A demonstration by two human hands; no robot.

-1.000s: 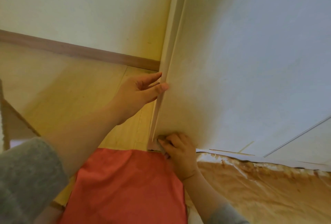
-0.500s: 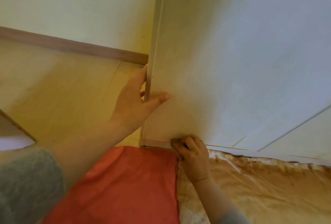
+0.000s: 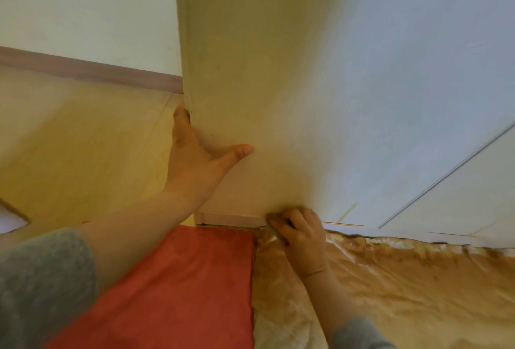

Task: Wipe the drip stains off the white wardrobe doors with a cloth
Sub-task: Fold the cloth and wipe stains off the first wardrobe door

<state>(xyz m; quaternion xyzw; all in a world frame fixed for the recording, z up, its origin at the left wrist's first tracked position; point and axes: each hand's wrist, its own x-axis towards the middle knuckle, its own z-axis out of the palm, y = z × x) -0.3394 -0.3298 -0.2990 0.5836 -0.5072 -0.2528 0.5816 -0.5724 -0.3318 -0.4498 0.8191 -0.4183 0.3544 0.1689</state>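
The white wardrobe door (image 3: 320,83) fills the upper middle and right of the view. My left hand (image 3: 195,161) grips the door's left edge, fingers hidden behind it and the thumb lying flat on the front face. At the door's bottom edge my right hand (image 3: 299,233) is curled round a small dark cloth (image 3: 274,227), of which only a sliver shows, and presses it against the lowest part of the door. A thin yellowish streak (image 3: 348,210) marks the door just right of that hand.
A red cushion (image 3: 181,279) lies on the floor below the door, next to a crumpled tan quilted blanket (image 3: 404,287). Pale wooden floor (image 3: 83,139) and a brown skirting board (image 3: 97,71) run to the left. A second door panel (image 3: 468,198) stands at the right.
My right hand has slid the cloth to the right along the door's bottom edge. My left hand has shifted its hold on the door edge, thumb spread further across the front face.
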